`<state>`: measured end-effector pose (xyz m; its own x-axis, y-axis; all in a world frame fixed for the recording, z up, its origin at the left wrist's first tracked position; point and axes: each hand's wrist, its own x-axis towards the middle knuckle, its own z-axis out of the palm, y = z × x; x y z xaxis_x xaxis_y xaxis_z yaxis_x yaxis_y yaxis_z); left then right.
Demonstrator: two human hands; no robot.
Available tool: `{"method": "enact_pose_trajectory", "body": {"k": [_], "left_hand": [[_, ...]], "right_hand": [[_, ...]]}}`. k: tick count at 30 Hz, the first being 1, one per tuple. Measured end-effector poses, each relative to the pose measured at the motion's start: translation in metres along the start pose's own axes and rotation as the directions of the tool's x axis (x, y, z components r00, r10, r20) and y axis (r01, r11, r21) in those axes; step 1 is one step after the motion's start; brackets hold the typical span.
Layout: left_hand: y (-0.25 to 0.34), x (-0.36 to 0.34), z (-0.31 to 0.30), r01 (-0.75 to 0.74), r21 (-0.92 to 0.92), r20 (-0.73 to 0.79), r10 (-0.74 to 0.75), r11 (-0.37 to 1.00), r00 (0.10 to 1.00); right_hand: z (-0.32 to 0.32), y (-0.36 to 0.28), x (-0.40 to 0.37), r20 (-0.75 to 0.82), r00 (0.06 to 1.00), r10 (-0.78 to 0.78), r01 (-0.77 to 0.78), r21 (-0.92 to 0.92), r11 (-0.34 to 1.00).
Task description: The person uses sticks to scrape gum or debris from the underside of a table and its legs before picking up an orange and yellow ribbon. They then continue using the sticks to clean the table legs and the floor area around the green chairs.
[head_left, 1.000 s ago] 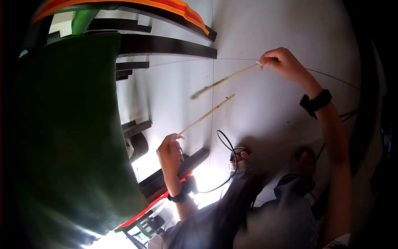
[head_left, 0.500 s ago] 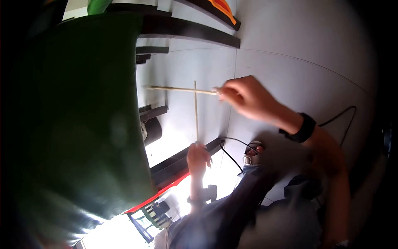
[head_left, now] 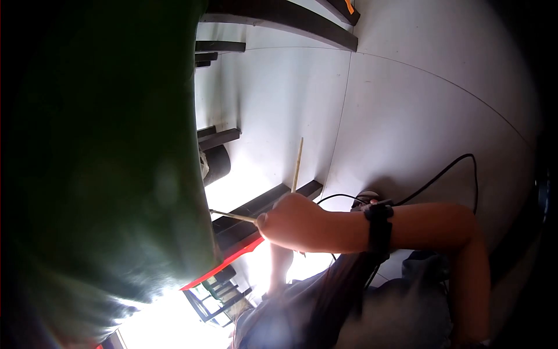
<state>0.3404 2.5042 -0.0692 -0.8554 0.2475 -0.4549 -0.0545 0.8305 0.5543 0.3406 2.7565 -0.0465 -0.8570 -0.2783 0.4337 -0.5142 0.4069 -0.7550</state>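
My right hand (head_left: 299, 224) is closed around a thin pale stick (head_left: 235, 217) that points left toward the green surface. A black band (head_left: 379, 224) circles the right wrist. Behind it, my left hand is almost wholly hidden; its forearm (head_left: 280, 266) shows below. A second thin pale stick (head_left: 298, 163) rises from behind my right hand, in line with the left hand. Whether the two hands touch cannot be made out.
A large dark green surface (head_left: 116, 145) with a red edge (head_left: 241, 253) fills the left side. Dark furniture legs (head_left: 290, 23) stand over the pale tiled floor (head_left: 418, 104). A black cable (head_left: 444, 168) loops near a foot (head_left: 366, 199).
My right hand has moved down and left with its stick, crossing in front of my left hand. The left hand's stick now leans slightly right. The whole view has shifted a little.
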Motion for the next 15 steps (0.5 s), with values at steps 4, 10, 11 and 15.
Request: {"method": "enact_pose_trajectory", "body": {"k": [4,10,11,15], "left_hand": [[0.034,-0.004,-0.002,0.14,-0.152,0.052,-0.133,0.978,0.99],[0.052,-0.01,-0.005,-0.215,-0.366,-0.203,0.148,0.905,0.968],[0.071,-0.01,-0.003,-0.242,-0.404,-0.269,0.138,0.882,0.953],[0.101,-0.002,-0.003,-0.302,-0.481,-0.557,-0.021,0.823,0.83]], "right_hand": [[0.0,0.044,-0.001,0.007,0.991,0.136,-0.134,-0.136,0.982],[0.003,0.111,-0.026,-0.408,0.826,0.389,-0.503,-0.221,0.836],[-0.003,0.111,-0.028,-0.438,0.803,0.404,-0.521,-0.186,0.833],[-0.02,0.105,-0.039,-0.512,0.725,0.461,-0.573,-0.075,0.816]]}}
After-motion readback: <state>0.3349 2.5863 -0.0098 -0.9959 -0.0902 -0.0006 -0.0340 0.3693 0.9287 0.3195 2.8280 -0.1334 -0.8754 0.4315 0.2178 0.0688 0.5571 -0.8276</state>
